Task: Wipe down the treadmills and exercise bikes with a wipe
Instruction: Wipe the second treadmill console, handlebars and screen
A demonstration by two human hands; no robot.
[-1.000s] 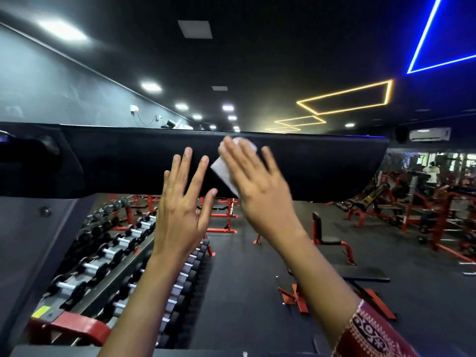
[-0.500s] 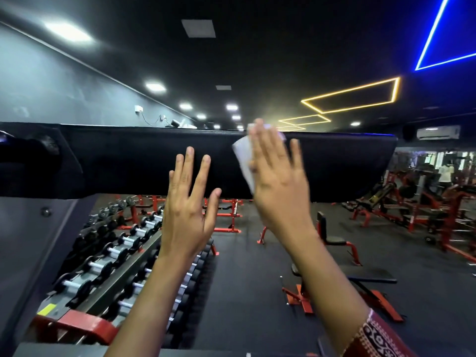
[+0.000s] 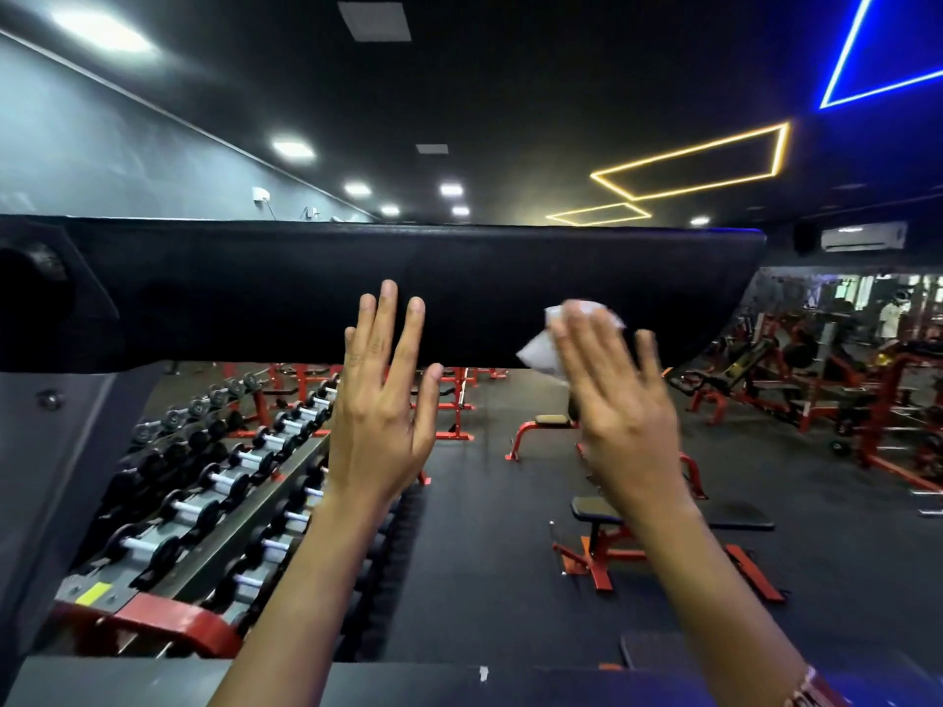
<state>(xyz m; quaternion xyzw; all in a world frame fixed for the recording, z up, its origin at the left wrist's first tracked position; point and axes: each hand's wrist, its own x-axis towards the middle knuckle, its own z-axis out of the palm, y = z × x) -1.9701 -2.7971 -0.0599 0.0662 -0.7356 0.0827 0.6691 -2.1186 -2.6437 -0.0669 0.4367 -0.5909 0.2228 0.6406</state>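
2 hands are up in front of a long black panel (image 3: 255, 288) that runs across the view. The left hand (image 3: 380, 400) is flat and holds nothing, with its fingers straight and pointing up. Its fingertips lie over the low part of the panel, but I cannot tell if they touch it. The right hand (image 3: 617, 400) is to the right of it, well apart. It looks blurry. Its fingers are straight too, and they press a white wipe (image 3: 541, 357) on the low edge of the panel. The wipe sticks out on the left side and above the fingers (most of it is hidden under the hand). A bit of red sleeve (image 3: 811, 691) shows at the right wrist.

Below the panel, on the left, there is a rack (image 3: 153, 612) full of dumbbells. Red benches (image 3: 597, 553) stand on the dark floor (image 3: 485, 528). On the dark ceiling there are yellow lights (image 3: 689, 160) and a blue light (image 3: 842, 58). A white air cooler (image 3: 862, 236) hangs high on the right.
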